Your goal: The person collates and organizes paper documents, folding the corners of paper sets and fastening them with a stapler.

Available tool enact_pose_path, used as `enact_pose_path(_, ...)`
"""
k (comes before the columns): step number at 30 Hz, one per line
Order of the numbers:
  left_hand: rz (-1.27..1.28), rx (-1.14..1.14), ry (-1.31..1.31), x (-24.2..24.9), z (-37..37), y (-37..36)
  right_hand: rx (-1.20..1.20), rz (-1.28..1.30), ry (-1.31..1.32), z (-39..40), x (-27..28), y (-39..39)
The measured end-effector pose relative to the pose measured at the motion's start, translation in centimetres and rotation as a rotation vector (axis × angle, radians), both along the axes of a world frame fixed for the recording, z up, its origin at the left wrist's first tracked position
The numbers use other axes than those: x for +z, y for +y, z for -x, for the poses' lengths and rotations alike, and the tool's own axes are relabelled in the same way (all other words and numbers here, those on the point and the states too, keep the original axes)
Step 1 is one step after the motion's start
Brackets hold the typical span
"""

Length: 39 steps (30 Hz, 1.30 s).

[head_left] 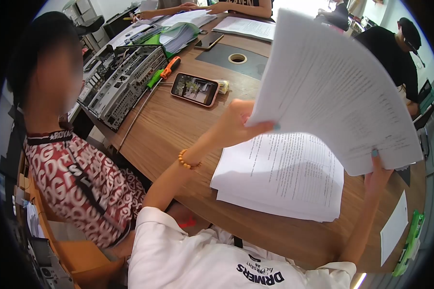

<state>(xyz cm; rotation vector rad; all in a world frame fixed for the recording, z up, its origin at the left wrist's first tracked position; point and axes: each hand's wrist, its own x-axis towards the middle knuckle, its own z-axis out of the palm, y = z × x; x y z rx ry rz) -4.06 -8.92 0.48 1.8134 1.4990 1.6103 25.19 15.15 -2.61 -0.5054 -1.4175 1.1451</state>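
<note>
Between my two hands a batch of printed sheets point(332, 86) is raised and bowed above the table. My left hand point(238, 123) is closed on its lower left corner, thumb on the front and fingers behind. My right hand point(377, 174) pinches the lower right edge, with its thumb on the printed side. Under the raised sheets lies a thick paper stack point(275, 180), its edges slightly uneven. How many sheets I hold cannot be made out.
On the wooden table point(193, 185) are a phone point(196, 89), a screwdriver point(171, 67), an opened computer case point(125, 79), a tape roll point(237, 59) and a green folder point(181, 36). A person point(82, 178) sits close at my left. A loose sheet point(394, 229) lies at right.
</note>
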Motion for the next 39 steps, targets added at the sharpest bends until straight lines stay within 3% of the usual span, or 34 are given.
enact_pose_path(1, -0.007, -0.003, 0.003, 0.0, -0.2, -0.1, -0.003, -0.007, 0.003, -0.6, -0.4, 0.0)
enact_pose_path(3, -0.001, -0.018, -0.238, -0.5, -0.5, -0.4, 0.064, 0.091, -0.088, -1.8, -1.9, 0.2)
enact_pose_path(9, 0.044, 0.069, -0.192, -1.4, 0.3, 0.8, 0.098, -0.025, -0.246, 0.2, -1.0, -2.0)
enact_pose_path(13, -0.099, 0.015, -0.083, -0.2, 0.6, -0.6, 0.061, 0.002, -0.124, -0.6, -1.5, -2.4)
enact_pose_path(16, 0.064, -0.131, -0.268, -2.2, 2.1, 0.2, 0.101, 0.075, -0.285, -1.0, -3.6, -1.9)
enact_pose_path(19, 0.098, 0.002, -0.369, -2.5, 1.2, 0.8, 0.06, -0.072, -0.243, 1.2, -0.9, -4.2)
enact_pose_path(21, 0.064, 0.131, -0.312, -1.4, 0.7, 0.0, 0.215, 0.073, -0.283, 0.7, 1.4, -5.4)
enact_pose_path(24, 0.103, 0.104, -0.383, -2.4, 0.2, 0.1, 0.208, 0.047, -0.386, 0.7, 0.1, -5.4)
enact_pose_path(26, 0.094, 0.155, -0.29, -2.6, -0.3, 0.0, 0.198, 0.043, -0.402, 0.7, -0.3, -5.7)
enact_pose_path(28, 0.117, 0.214, -0.45, -1.9, -0.6, -0.6, 0.184, 0.043, -0.373, 1.0, 0.6, -5.9)
enact_pose_path(30, 0.063, 0.175, -0.426, -2.5, -0.7, -0.6, 0.299, 0.108, -0.363, 0.8, 2.3, -6.7)
enact_pose_path(32, 0.191, 0.224, -0.529, -2.9, -1.6, -0.8, 0.299, 0.083, -0.416, 0.6, 0.5, -5.7)
enact_pose_path(34, 0.131, 0.089, -0.589, -3.8, 0.1, -1.4, 0.298, 0.052, -0.467, 0.2, -0.4, -4.6)
enact_pose_path(36, 0.077, -0.043, -0.649, -3.6, 1.2, -1.6, 0.328, -0.173, -0.42, -0.4, -0.4, -3.9)
enact_pose_path(38, 0.166, 0.01, -0.716, -2.4, 1.4, -1.8, 0.334, -0.024, -0.369, 0.3, 0.7, -4.3)
enact_pose_path(39, 0.388, 0.031, -0.472, -2.4, 2.7, -1.2, 0.344, 0.115, -0.315, 0.6, 1.2, -4.5)
